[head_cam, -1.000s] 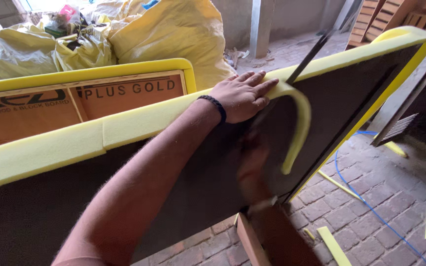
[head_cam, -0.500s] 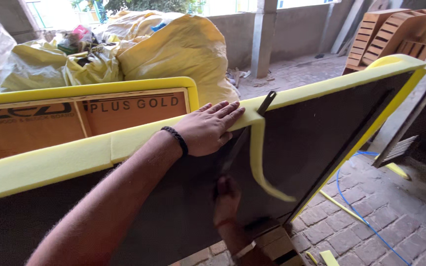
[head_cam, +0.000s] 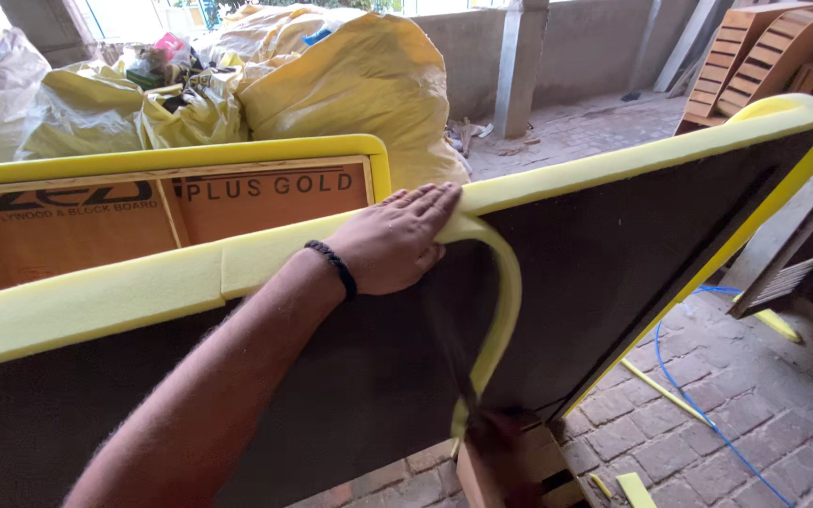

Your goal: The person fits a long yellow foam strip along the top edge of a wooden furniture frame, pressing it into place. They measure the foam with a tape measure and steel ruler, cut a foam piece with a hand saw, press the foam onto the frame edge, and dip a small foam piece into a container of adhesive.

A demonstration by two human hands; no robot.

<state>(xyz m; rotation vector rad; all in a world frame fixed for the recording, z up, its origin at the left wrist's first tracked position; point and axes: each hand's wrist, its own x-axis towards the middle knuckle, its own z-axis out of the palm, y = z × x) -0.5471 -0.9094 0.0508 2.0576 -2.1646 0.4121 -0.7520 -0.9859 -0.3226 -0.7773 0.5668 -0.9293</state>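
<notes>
My left hand lies flat and open on the top edge of the dark panel, fingers together, pressing the foam edging down where a loose foam strip peels away and curls downward. My right hand is low in front of the panel, blurred; it seems closed on the strip's lower end, though I cannot tell for sure. To do this well, I judge I should keep the palm firm right at the peel point, pull the strip steadily along the edge, and not let it tear into the foam I mean to keep.

Counting: one dark panel under my hand, one second panel behind it with brown board showing, one hanging strip, about four foam offcuts on the brick floor, one blue cable, several stuffed yellow sacks.
</notes>
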